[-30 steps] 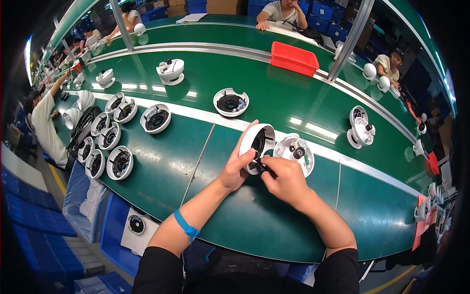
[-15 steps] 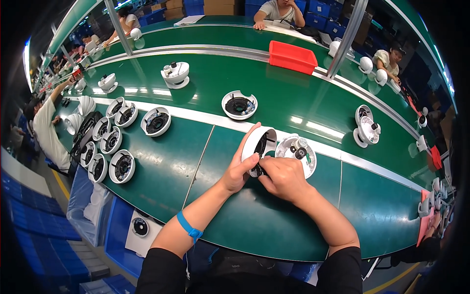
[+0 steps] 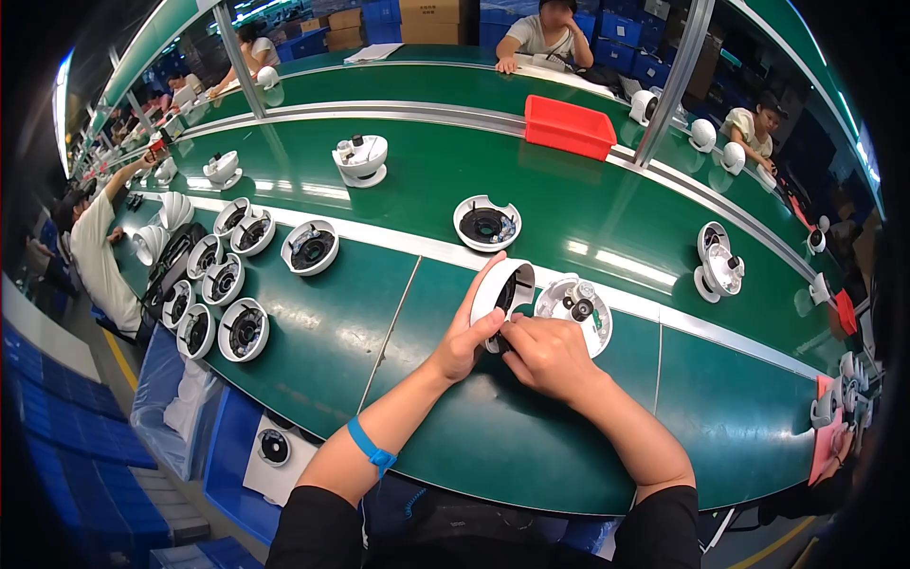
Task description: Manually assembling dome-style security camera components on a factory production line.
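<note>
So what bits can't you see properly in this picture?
Head view only:
- The inside of the round white plastic housing held on edge: the left hand and right hand cover its lower part.
- The right fingertips: pressed into the housing's dark opening, so any small part they hold is hidden.
- The white round base with black parts: its near edge sits behind the right hand.
- The far workers' hands: too small.

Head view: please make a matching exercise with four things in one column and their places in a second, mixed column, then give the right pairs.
Things:
1. red tray
2. blue wristband
3. white round housing
4. left hand

Places:
A. on the person's left forearm
B. far side of the green belt, by a metal post
C. gripping the housing's rim
D. tilted on edge between both hands

Pairs: 1-B, 2-A, 3-D, 4-C
</note>
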Demonstrator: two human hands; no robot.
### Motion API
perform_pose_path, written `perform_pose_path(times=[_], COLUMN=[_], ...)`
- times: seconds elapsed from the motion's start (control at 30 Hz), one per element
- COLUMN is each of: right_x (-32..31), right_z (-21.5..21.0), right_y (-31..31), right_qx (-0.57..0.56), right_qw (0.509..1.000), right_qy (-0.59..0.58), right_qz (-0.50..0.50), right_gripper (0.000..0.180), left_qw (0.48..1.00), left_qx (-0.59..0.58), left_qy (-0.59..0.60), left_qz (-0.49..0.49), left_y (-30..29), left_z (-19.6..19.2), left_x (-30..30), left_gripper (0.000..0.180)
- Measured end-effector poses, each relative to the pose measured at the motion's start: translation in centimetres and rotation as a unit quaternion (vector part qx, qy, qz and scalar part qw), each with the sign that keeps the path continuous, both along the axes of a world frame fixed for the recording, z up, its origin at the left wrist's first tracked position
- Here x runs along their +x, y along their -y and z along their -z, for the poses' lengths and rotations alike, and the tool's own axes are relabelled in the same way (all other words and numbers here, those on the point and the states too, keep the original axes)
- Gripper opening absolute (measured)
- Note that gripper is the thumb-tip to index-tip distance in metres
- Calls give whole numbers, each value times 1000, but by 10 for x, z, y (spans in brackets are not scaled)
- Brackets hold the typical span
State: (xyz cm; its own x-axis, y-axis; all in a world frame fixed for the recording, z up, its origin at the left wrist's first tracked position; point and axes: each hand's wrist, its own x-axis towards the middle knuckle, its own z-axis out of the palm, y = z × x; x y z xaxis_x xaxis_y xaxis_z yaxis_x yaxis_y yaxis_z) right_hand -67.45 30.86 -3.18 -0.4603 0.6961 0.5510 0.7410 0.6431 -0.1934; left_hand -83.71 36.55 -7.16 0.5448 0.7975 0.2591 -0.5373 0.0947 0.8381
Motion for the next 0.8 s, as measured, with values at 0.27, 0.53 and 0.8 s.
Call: perform_pose_path(times=[0.27, 0.53, 0.8], right_x=[7, 13, 31], right_z=[-17, -43, -36], right_y=[16, 43, 41], right_qx=[62, 48, -111], right_qw=[996, 998, 951], right_qy=[60, -40, -283], right_qz=[-9, 24, 54], right_gripper=[6, 25, 29], left_qw=[1000, 992, 956], left_qx=[17, -91, -217], left_qy=[-16, 89, 172], left_qz=[-15, 21, 101], left_y=[26, 45, 45], left_z=[-24, -41, -50], left_x=[11, 14, 17], left_gripper=[97, 78, 70])
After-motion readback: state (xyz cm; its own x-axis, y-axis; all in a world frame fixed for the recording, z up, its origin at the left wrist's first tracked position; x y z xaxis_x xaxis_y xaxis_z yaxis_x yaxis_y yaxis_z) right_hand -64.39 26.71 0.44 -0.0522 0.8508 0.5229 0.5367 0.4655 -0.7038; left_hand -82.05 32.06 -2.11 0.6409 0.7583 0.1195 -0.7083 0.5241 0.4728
